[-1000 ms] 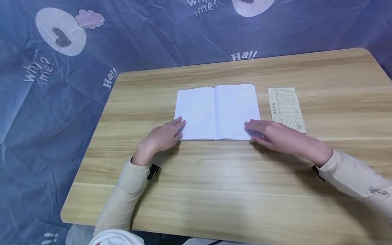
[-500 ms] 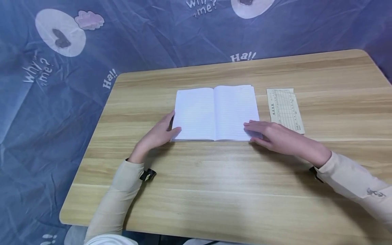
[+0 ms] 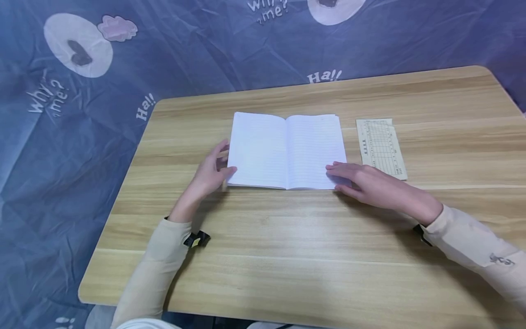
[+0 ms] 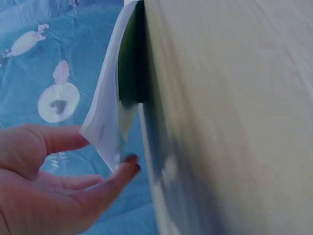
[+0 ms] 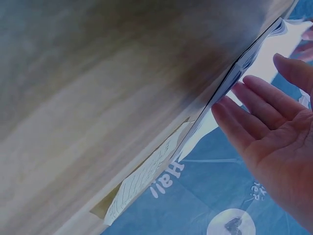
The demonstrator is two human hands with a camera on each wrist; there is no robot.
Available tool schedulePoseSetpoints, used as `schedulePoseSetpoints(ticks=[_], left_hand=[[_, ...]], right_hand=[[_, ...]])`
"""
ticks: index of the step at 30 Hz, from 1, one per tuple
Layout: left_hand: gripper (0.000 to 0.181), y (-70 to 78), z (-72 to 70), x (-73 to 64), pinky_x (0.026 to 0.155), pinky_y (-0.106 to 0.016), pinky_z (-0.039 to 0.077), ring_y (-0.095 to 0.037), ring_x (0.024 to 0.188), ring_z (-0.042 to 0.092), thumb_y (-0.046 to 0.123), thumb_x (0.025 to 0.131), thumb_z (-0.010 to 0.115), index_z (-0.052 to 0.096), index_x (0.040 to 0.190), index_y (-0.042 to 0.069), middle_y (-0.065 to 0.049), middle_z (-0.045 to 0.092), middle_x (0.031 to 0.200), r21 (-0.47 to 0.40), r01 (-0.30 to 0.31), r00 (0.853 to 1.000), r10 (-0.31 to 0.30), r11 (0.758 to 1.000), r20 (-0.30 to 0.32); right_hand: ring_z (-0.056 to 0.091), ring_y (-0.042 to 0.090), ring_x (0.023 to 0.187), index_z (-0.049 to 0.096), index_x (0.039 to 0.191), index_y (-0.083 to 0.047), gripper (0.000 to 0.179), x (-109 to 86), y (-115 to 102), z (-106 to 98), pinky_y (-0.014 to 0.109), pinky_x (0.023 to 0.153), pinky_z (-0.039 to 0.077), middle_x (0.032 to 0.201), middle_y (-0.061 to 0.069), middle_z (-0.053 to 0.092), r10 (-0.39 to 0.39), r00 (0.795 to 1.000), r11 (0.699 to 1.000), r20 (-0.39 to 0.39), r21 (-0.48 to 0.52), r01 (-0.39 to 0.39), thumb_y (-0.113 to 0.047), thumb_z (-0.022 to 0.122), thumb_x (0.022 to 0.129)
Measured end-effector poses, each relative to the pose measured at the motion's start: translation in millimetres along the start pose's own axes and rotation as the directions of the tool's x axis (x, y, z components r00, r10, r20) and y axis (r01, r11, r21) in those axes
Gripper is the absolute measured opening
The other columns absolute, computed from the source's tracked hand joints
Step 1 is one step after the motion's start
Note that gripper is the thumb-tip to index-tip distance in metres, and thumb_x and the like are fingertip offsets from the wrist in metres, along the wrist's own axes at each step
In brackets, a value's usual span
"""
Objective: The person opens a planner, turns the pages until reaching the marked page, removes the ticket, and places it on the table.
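An open lined notebook (image 3: 314, 141) lies on the wooden table in the head view, its two white pages spread. At its left edge my left hand (image 3: 208, 171) pinches the left side, thumb over the page and fingers beneath. The left wrist view shows that page (image 4: 105, 105) tilted up from the table, a dark green patch (image 4: 131, 63) under it. My right hand (image 3: 371, 185) rests on the lower right corner with fingers extended; in the right wrist view its fingertips (image 5: 234, 115) meet the notebook's edge.
A printed paper slip (image 3: 382, 148) with a grid lies right of the notebook, near the right wrist. The wooden table (image 3: 279, 256) has rounded corners, and a blue patterned cloth (image 3: 197, 50) hangs behind and to the left.
My left hand has slid from the left page to the notebook's outer edge and now grips it. The left side has risen and tilted. My right hand has stayed in place.
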State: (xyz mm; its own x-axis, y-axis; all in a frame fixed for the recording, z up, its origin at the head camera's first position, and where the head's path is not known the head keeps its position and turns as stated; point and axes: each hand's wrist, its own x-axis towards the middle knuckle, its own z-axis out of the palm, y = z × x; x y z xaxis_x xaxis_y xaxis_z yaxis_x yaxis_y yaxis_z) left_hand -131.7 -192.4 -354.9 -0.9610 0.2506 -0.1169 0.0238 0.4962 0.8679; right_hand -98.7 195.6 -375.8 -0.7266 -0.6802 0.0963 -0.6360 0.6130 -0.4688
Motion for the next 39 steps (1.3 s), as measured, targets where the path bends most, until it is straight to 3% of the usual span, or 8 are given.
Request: schedulePoseSetpoints(ticks=[8, 14, 16, 21, 23, 31, 35, 39], left_hand=[[0.077, 45.5, 12.9, 1.5, 0.094, -0.035, 0.052, -0.030, 0.126, 0.053, -0.016, 0.089, 0.056, 0.026, 0.155, 0.009, -0.010, 0.040, 0.151, -0.218, -0.199, 0.979, 0.183, 0.955, -0.093], [0.068, 77.9, 37.3, 12.2, 0.095, -0.035, 0.051, -0.031, 0.122, 0.056, -0.011, 0.092, 0.055, 0.031, 0.153, 0.006, -0.014, 0.044, 0.149, -0.255, -0.255, 0.967, 0.248, 0.933, -0.058], [0.064, 85.7, 46.3, 17.1, 0.095, -0.032, 0.051, -0.030, 0.123, 0.056, -0.008, 0.093, 0.055, 0.034, 0.152, 0.004, -0.015, 0.044, 0.149, -0.241, -0.267, 0.963, 0.268, 0.933, -0.030], [0.054, 99.7, 65.5, 26.6, 0.097, -0.027, 0.048, -0.021, 0.128, 0.052, 0.013, 0.099, 0.058, 0.040, 0.150, 0.008, -0.006, 0.043, 0.151, -0.142, -0.275, 0.957, 0.286, 0.951, 0.058], [0.052, 102.2, 72.3, 28.7, 0.098, -0.027, 0.047, -0.017, 0.129, 0.050, 0.024, 0.101, 0.056, 0.042, 0.150, 0.011, -0.003, 0.043, 0.151, -0.096, -0.277, 0.952, 0.286, 0.956, 0.104], [0.048, 82.7, 90.7, 30.3, 0.111, -0.025, 0.033, -0.012, 0.141, 0.032, 0.029, 0.105, 0.047, 0.042, 0.149, 0.010, -0.001, 0.034, 0.157, 0.185, -0.359, 0.875, 0.261, 0.915, 0.408], [0.054, 66.8, 92.1, 28.5, 0.116, -0.029, 0.024, -0.016, 0.145, 0.024, 0.032, 0.104, 0.049, 0.038, 0.151, 0.007, -0.007, 0.026, 0.160, 0.482, -0.379, 0.883, 0.154, 0.790, 0.443], [0.064, 54.6, 96.0, 29.1, 0.115, -0.039, 0.029, -0.021, 0.146, 0.023, 0.036, 0.102, 0.054, 0.032, 0.152, 0.003, -0.012, 0.018, 0.162, 0.660, -0.388, 0.892, 0.082, 0.644, 0.445]], right_hand=[[0.053, 0.039, 0.125, 0.058, 0.132, 0.005, 0.040, 13.4, -3, -8, 0.054, 0.102, 0.042, 0.134, 0.024, 0.056, 0.009, 1.000, 0.998, 0.014, 0.065, -0.010, -0.010, 0.065, 0.095], [0.053, 0.035, 0.125, 0.048, 0.143, 0.000, 0.047, 53.9, -10, -20, 0.051, 0.104, 0.042, 0.143, 0.019, 0.050, 0.131, 0.991, 0.944, -0.010, 0.306, -0.122, -0.021, 0.054, 0.102], [0.051, 0.034, 0.128, 0.041, 0.147, 0.000, 0.050, 69.9, -13, -25, 0.047, 0.104, 0.043, 0.148, 0.019, 0.045, 0.173, 0.984, 0.869, -0.031, 0.475, -0.138, -0.024, 0.050, 0.104], [0.040, 0.034, 0.137, 0.028, 0.152, 0.003, 0.058, 96.8, -23, -39, 0.034, 0.104, 0.044, 0.153, 0.021, 0.035, 0.273, 0.960, 0.601, -0.064, 0.791, -0.118, -0.030, 0.042, 0.106], [0.041, 0.033, 0.136, 0.029, 0.152, 0.002, 0.058, 99.2, -24, -43, 0.034, 0.104, 0.044, 0.152, 0.021, 0.037, 0.311, 0.947, 0.582, -0.084, 0.804, -0.120, -0.031, 0.043, 0.106], [0.050, 0.037, 0.128, 0.035, 0.151, -0.003, 0.062, 72.5, -11, -42, 0.039, 0.104, 0.044, 0.145, 0.023, 0.046, 0.426, 0.886, 0.766, -0.185, 0.594, -0.244, -0.006, 0.062, 0.095], [0.054, 0.044, 0.120, 0.036, 0.148, 0.006, 0.066, 49.3, 0, -34, 0.041, 0.094, 0.049, 0.145, 0.028, 0.043, 0.392, 0.880, 0.881, -0.269, 0.386, -0.275, 0.004, 0.066, 0.089], [0.060, 0.050, 0.106, 0.040, 0.141, 0.015, 0.065, 30.5, 6, -22, 0.048, 0.087, 0.053, 0.146, 0.033, 0.036, 0.251, 0.938, 0.967, -0.239, 0.111, -0.231, 0.005, 0.070, 0.085]])
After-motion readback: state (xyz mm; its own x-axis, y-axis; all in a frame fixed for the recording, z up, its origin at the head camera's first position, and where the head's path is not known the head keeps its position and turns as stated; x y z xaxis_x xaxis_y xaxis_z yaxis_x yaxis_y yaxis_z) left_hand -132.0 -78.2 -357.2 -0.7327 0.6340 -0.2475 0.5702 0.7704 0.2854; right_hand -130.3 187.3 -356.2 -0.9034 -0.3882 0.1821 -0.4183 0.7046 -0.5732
